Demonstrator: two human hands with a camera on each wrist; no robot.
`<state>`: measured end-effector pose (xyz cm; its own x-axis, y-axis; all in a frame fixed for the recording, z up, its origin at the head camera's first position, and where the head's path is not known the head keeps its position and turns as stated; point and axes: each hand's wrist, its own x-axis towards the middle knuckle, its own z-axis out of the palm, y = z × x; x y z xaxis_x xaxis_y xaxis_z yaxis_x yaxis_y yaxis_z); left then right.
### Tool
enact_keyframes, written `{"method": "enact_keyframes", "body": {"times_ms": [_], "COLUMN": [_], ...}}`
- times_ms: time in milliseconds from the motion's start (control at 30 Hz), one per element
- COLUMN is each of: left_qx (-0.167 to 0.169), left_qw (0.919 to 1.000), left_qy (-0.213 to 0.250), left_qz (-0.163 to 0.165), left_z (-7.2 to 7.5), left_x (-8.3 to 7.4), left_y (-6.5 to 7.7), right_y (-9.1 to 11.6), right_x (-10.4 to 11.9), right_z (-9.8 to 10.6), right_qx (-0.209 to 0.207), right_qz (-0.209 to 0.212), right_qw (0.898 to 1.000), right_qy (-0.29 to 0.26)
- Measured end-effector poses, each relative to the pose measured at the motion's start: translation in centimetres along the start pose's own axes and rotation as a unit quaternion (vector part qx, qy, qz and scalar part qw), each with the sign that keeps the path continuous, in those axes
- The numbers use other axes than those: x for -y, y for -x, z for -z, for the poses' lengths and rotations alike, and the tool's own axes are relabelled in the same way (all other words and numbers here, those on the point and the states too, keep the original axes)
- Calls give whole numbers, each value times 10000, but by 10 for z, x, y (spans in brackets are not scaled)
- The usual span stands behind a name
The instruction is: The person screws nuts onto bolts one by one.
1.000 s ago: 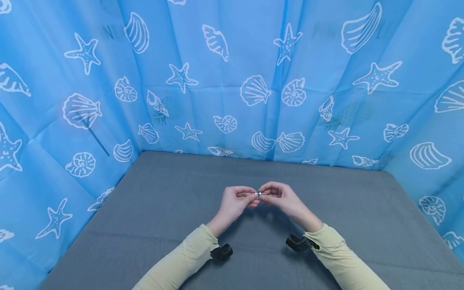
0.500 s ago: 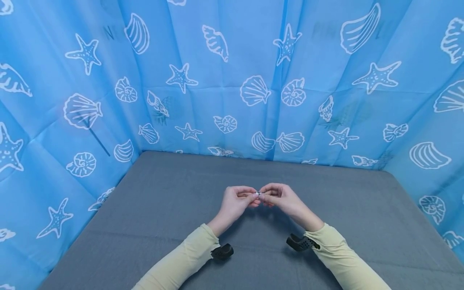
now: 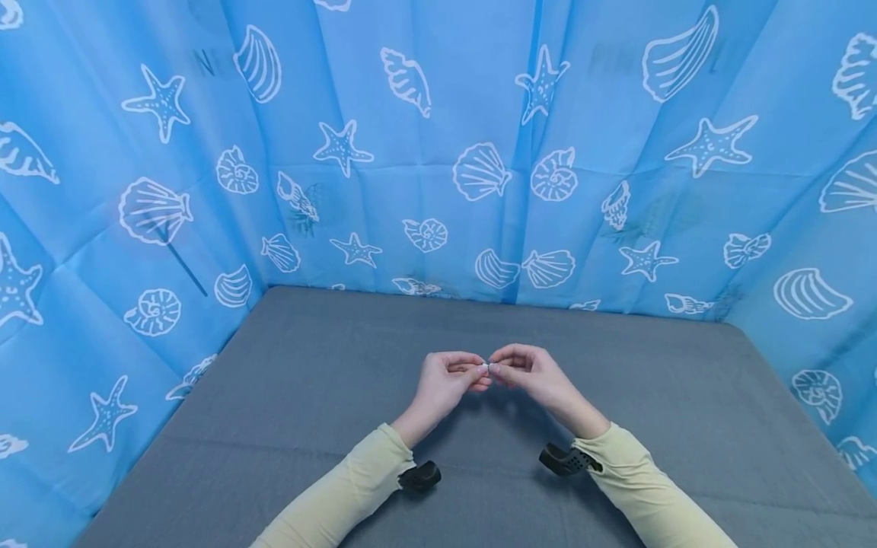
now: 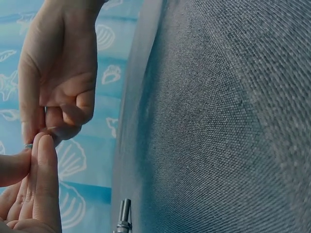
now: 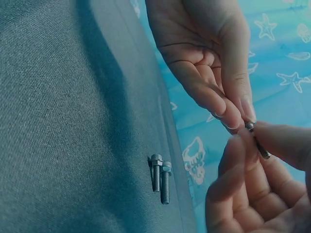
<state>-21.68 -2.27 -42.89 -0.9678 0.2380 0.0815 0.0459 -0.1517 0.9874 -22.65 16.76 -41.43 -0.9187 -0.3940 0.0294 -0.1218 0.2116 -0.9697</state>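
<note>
Both hands meet fingertip to fingertip above the grey table, with a small metal bolt (image 5: 263,151) between them. My left hand (image 3: 447,378) pinches its head end with thumb and fingers. Coming from the other side, my right hand (image 3: 537,378) pinches the bolt close to the head; the threaded end shows past its thumb in the right wrist view. Fingers cover most of the bolt in the head view, and whether a nut sits on it cannot be told. Two more bolts, one (image 5: 156,172) beside the other (image 5: 166,183), lie on the table, each with a nut near its head.
A grey cloth-covered table (image 3: 342,327) spreads under the hands. Blue curtains (image 3: 425,137) printed with white shells and starfish stand around its back and sides. Black wrist mounts (image 3: 421,477) hang at the sleeve cuffs.
The right fingertips have shifted slightly at the bolt and now cover more of it than a second ago. The left hand has stayed in place.
</note>
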Motion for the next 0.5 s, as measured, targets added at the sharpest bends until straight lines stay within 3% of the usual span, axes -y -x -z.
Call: {"method": "enact_keyframes", "body": {"times_ms": [200,333,500], "left_qx": [-27,-17,-9], "left_qw": [10000,10000,10000], "left_qy": [-32,-52,-34], "left_qz": [11,-7,4], "left_z": [-2,-4,-4], "left_x": [-11,-23,-26], "left_y": [4,10,12], "right_y": [-1,0,-1], "right_x": [2,1,0], "right_z": [-2,-2,-3], "right_qx": [-60,-60,-199], "right_qz": [-151,78,-57], "right_qw": [9998,9999,9996], "right_qy": [113,-98,189]}}
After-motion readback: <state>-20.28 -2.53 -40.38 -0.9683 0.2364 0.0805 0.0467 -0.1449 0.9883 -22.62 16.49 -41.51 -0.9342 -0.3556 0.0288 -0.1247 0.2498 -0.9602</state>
